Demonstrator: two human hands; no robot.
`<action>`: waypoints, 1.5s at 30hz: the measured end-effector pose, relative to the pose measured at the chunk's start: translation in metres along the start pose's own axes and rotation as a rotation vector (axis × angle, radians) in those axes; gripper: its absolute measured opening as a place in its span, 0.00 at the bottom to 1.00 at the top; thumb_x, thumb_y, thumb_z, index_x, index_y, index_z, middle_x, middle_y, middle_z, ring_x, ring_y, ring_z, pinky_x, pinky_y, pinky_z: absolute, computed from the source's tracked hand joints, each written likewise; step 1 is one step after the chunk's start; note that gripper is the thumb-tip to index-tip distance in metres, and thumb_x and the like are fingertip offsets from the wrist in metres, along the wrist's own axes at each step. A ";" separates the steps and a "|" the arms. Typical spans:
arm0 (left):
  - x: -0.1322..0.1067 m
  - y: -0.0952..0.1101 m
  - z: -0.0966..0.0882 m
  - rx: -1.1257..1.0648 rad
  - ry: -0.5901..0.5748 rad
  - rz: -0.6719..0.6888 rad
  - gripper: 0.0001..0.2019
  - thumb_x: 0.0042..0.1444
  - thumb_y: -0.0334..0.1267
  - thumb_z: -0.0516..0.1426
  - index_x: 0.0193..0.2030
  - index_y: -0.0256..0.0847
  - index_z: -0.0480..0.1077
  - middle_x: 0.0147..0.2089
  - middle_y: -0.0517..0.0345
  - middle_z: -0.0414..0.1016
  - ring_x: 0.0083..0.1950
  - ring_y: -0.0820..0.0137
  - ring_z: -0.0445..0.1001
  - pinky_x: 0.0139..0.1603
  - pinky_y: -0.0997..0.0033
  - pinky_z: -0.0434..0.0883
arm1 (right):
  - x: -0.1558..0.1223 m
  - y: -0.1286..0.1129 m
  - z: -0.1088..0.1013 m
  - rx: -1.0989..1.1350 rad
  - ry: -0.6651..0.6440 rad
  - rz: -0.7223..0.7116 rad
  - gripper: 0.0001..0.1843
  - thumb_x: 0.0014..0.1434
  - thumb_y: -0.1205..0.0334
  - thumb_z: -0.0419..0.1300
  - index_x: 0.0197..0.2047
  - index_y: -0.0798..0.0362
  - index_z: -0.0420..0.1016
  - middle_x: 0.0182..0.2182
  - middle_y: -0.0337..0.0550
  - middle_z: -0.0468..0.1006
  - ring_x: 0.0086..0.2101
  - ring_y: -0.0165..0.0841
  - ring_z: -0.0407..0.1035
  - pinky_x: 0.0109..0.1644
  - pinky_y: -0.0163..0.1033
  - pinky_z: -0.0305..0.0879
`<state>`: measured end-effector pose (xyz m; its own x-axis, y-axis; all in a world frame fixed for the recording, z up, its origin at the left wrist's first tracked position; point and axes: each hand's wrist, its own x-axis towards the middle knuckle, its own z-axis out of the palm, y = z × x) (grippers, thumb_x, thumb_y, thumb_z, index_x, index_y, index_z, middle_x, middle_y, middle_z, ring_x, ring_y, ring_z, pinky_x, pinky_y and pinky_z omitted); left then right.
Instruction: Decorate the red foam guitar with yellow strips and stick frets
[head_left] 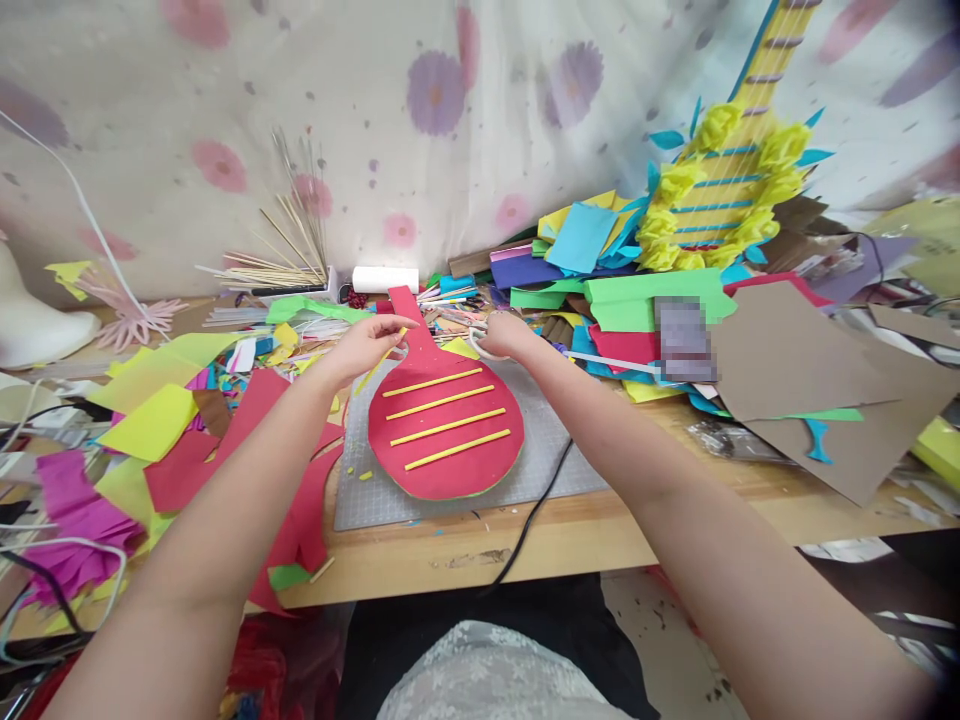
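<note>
- hands are working at the neck end of the red cutout [444, 425], which is lying flat on the grey cutting mat [547, 450].
- left hand [365, 345] is reaching in at the left of the cutout's neck, thumb and fingers pressing together on a loose yellow strip [377, 367] that is slanting down past the cutout's upper left edge.
- right hand [507, 335] is resting just right of the neck, its back turned to the camera and its fingers curling under. a white ring [480, 351] is showing at its lower edge, but i cannot tell whether the fingers are gripping it or only lying on it.
- four yellow strips [442, 420] are lying across the cutout's round body, roughly parallel and evenly spaced.
- judging by those, the loose strip is asking for the same tilt and the same gap as the top one. sighting along that top strip while lowering one end first is probably the surest way.
- pinching lightly near one end is likely helping, since so thin a strip is apt to bend.
- a black cable [536, 510] is trailing off the mat below and right of the cutout. keeping the right forearm clear of it is worth minding, as a snag may be shifting mat and cutout together.
</note>
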<state>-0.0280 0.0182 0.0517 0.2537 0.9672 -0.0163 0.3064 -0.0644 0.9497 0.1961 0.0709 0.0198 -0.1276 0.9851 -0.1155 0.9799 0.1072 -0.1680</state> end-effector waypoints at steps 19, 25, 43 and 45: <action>0.028 0.005 0.015 -0.099 0.283 0.000 0.06 0.47 0.29 0.56 0.34 0.36 0.65 0.31 0.60 0.69 0.30 0.75 0.71 0.28 0.75 0.70 | 0.011 -0.017 0.027 0.438 0.300 -0.175 0.15 0.53 0.69 0.52 0.45 0.57 0.69 0.43 0.51 0.73 0.42 0.36 0.68 0.46 0.41 0.63; 0.031 0.014 0.041 -0.123 0.174 0.007 0.21 0.43 0.29 0.61 0.44 0.40 0.58 0.25 0.68 0.66 0.29 0.74 0.72 0.32 0.70 0.72 | -0.012 -0.029 0.015 1.322 0.038 -0.383 0.15 0.50 0.60 0.59 0.43 0.51 0.67 0.30 0.37 0.74 0.29 0.26 0.68 0.37 0.35 0.67; 0.037 0.002 0.015 0.208 -0.214 -0.171 0.13 0.34 0.43 0.66 0.27 0.38 0.76 0.26 0.55 0.75 0.28 0.71 0.71 0.30 0.70 0.70 | -0.018 -0.017 0.013 1.471 0.110 -0.177 0.15 0.45 0.56 0.65 0.22 0.54 0.64 0.15 0.31 0.66 0.19 0.22 0.61 0.27 0.30 0.61; 0.039 0.003 0.016 0.192 -0.217 -0.165 0.12 0.33 0.41 0.66 0.27 0.38 0.76 0.26 0.55 0.75 0.28 0.72 0.71 0.30 0.71 0.70 | -0.018 -0.017 0.014 1.531 0.108 -0.117 0.14 0.45 0.56 0.66 0.23 0.55 0.65 0.17 0.32 0.67 0.20 0.22 0.62 0.29 0.31 0.64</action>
<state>-0.0027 0.0516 0.0487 0.3692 0.8950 -0.2503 0.5219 0.0232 0.8527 0.1792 0.0497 0.0113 -0.1121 0.9933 0.0273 -0.1341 0.0121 -0.9909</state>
